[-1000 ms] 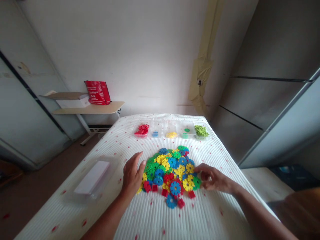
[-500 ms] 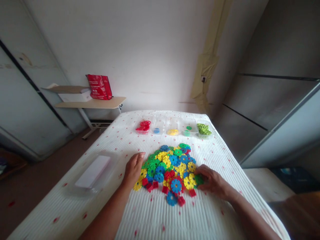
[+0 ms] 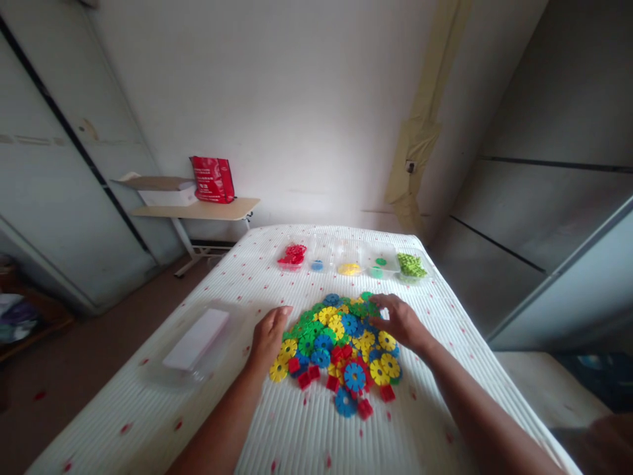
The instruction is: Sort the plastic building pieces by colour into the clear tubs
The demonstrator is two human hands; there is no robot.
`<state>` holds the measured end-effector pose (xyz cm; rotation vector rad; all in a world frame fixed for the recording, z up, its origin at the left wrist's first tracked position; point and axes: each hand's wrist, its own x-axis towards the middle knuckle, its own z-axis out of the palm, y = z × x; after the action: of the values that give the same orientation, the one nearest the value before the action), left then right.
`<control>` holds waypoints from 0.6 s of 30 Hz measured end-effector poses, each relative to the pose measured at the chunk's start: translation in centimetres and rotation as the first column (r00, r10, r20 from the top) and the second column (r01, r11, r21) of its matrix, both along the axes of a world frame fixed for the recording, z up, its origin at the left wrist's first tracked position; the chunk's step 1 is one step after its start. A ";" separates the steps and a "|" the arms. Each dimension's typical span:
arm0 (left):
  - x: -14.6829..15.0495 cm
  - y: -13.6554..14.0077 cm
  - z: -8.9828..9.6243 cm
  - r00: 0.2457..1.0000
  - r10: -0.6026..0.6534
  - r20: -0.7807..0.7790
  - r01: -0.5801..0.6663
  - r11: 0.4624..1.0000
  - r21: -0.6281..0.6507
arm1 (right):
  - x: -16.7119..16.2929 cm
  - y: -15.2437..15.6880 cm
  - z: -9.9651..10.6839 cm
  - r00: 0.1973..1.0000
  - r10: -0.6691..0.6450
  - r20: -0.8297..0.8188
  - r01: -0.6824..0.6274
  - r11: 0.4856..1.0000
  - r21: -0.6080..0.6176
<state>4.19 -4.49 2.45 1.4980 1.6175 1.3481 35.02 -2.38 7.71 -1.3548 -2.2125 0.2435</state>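
A pile of notched plastic discs [image 3: 324,342] in blue, green and yellow lies in the middle of the bed-like surface, with several small red cubes [image 3: 364,409] along its near edge. My left hand [image 3: 267,333] rests at the pile's left edge, thumb side up, fingers stretched forward and holding nothing visible. At the pile's far right side is my right hand [image 3: 403,323]. Its thumb and fingers are apart, reaching over green discs, and nothing is visibly gripped.
Clear plastic boxes stand in a row beyond the pile, holding red pieces [image 3: 293,254], a blue disc [image 3: 317,265], yellow discs [image 3: 349,269], green discs [image 3: 376,271] and light green pieces [image 3: 411,265]. A clear lid [image 3: 198,340] lies at left. A red bag [image 3: 212,179] sits on a side table [image 3: 222,209].
My right hand has moved from the pile's near right edge to its far right side, away from the green disc it touched. The left hand stays beside the pile. The view has shifted slightly.
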 end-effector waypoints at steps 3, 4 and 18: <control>-0.1 0.0 0.1 1.000 0.009 0.022 -0.009 1.000 -0.004 | -1.8 1.5 0.3 0.985 0.014 0.171 -0.008 0.999 -0.033; -0.1 0.0 0.2 1.000 0.009 0.025 -0.008 1.000 -0.004 | -2.3 1.8 0.3 0.973 0.009 0.231 0.002 0.999 -0.051; 0.0 0.0 0.2 0.999 -0.001 0.053 0.001 1.000 0.001 | 0.0 4.7 0.7 0.974 -0.189 -0.129 0.188 0.982 -0.016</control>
<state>4.16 -4.53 2.61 1.4513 1.5839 1.3765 35.00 2.28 8.44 -1.4959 -1.9630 0.2584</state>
